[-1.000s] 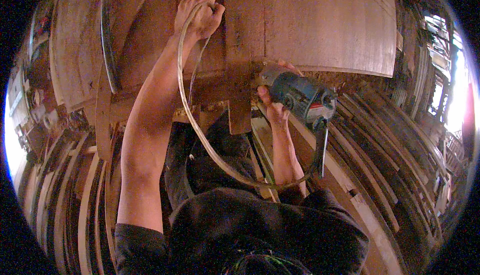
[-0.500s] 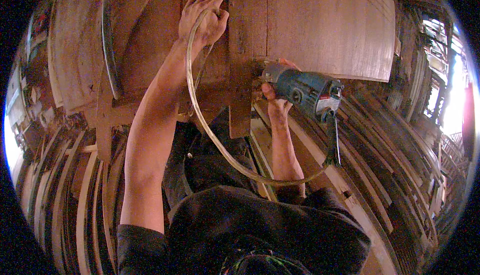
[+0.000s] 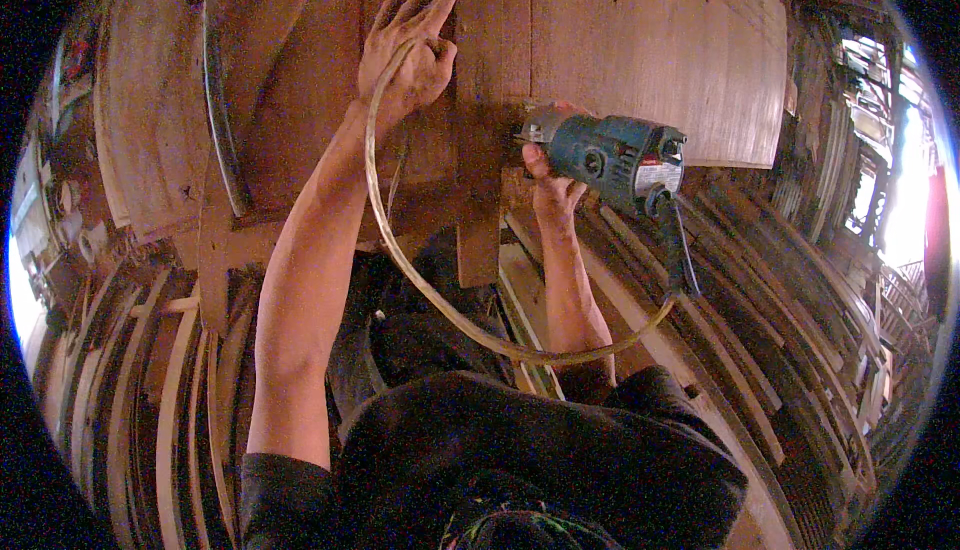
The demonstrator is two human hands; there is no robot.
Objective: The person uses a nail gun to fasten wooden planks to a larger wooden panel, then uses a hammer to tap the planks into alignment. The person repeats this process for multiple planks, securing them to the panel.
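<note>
My right hand (image 3: 553, 188) grips a corded power tool (image 3: 605, 158) with a blue-green body and a grey front end. Its thumb shows below the grey part, while the other fingers are mostly hidden behind the tool. The tool's front is close to the edge of an upright wooden strip (image 3: 480, 150); whether it touches I cannot tell. Farther left, my left hand (image 3: 408, 55) lies with fingers stretched out against a large brown wooden panel (image 3: 300, 100). A pale power cord (image 3: 440, 305) loops from the tool's rear and passes over the back of that hand.
A lighter wooden board (image 3: 660, 60) spans the upper right. A dark hammer-like tool (image 3: 220, 90) with a long handle rests against the panel at left. Long timber strips (image 3: 180, 400) lie on both sides below. Bright openings (image 3: 905, 160) show at far right.
The power tool has turned a little, its rear rising slightly, and the cord's loop has swung with it. My left hand appears slightly lower, still stretched out against the panel.
</note>
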